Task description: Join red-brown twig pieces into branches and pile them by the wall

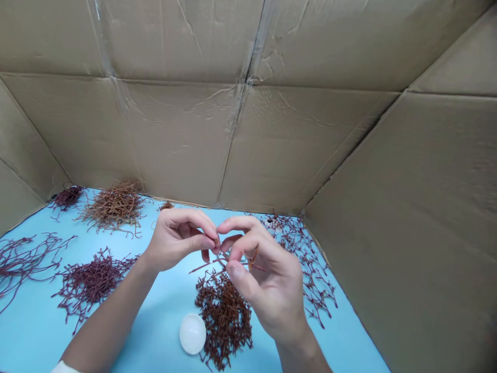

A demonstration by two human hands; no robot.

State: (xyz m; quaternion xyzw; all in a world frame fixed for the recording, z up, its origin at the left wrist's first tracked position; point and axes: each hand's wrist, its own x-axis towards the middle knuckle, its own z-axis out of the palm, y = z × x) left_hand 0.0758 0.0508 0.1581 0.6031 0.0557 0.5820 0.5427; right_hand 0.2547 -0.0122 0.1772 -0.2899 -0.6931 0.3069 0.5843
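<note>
My left hand (180, 239) is closed in a pinch, thumb against index finger, around a small brown bit that is mostly hidden by the fingertips. Close beside it, my right hand (269, 277) curls its fingers about a thin, branched, reddish-brown twig (201, 268), one end of which sticks out toward the left. Near the right fingers shows an orange-brown piece (253, 257). Below both hands lies a heap of short dark brown twig pieces (224, 321). A small white round dish (192, 334) sits against the heap's left side.
Purple-brown twigs are piled (95, 280) at left, with longer purple strands (27, 261) beyond. Tan twigs (116, 204) and a small dark bundle (68, 197) lie at the back. Branched twigs (310, 264) spread at right. Cardboard walls (186, 129) enclose the blue tabletop (155, 316).
</note>
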